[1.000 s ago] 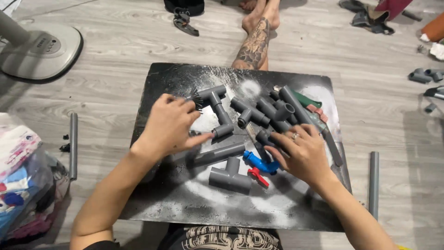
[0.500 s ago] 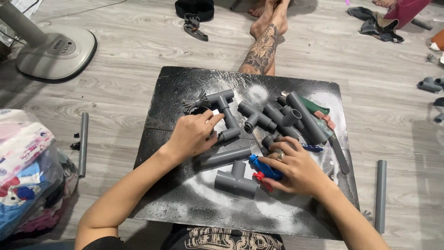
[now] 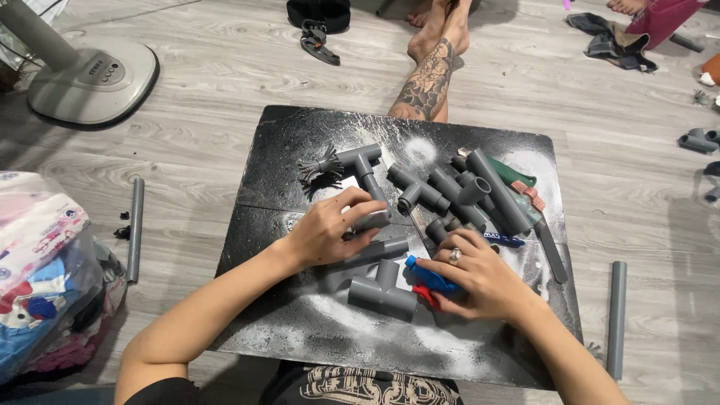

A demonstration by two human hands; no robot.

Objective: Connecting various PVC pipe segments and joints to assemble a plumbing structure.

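Observation:
A black board (image 3: 300, 150) dusted with white powder lies on the floor. My left hand (image 3: 330, 229) is curled around the near end of a grey pipe with a tee fitting (image 3: 365, 166) at its far end. My right hand (image 3: 480, 281) grips a blue and red handled tool (image 3: 426, 276) low on the board. Just left of that tool lies a loose grey tee fitting (image 3: 382, 289). A short grey pipe (image 3: 375, 251) lies under my left hand. A heap of grey pipe pieces and fittings (image 3: 457, 195) sits beyond my right hand.
A fan base (image 3: 90, 75) stands at the far left. Loose grey pipes lie on the floor to the left (image 3: 135, 229) and to the right (image 3: 615, 319). A plastic bag of clothes (image 3: 37, 262) sits near left. Another person's tattooed leg (image 3: 431, 75) reaches the board's far edge.
My right hand has slid down from the heap of fittings onto the blue and red tool and closed on it. My left hand has shifted to the pipe's near end.

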